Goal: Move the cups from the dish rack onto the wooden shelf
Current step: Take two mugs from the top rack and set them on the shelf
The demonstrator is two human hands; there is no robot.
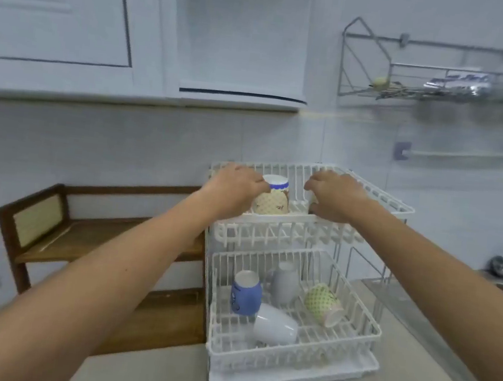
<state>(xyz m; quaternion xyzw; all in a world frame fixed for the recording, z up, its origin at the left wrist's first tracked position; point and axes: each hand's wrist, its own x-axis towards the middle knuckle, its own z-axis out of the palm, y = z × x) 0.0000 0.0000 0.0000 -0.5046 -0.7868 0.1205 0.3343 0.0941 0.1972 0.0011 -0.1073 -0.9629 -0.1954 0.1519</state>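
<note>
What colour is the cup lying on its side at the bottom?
White cup, clearest in the head view.

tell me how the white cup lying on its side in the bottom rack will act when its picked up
The white cup looks glazed, so probably smooth and a bit slippery. Lying on its side against the blue cup, it may roll when nudged. Likely rigid and breakable.

2 bare forearms show, with no sleeve, cuff or glove on either of them. The left hand (234, 188) and the right hand (335, 196) wear no ring, and neither wrist carries a watch, strap or bracelet. The nails cannot be made out, as the picture is soft and blurred. No clothing shows anywhere along the 2 arms up to the frame's edge.
</note>
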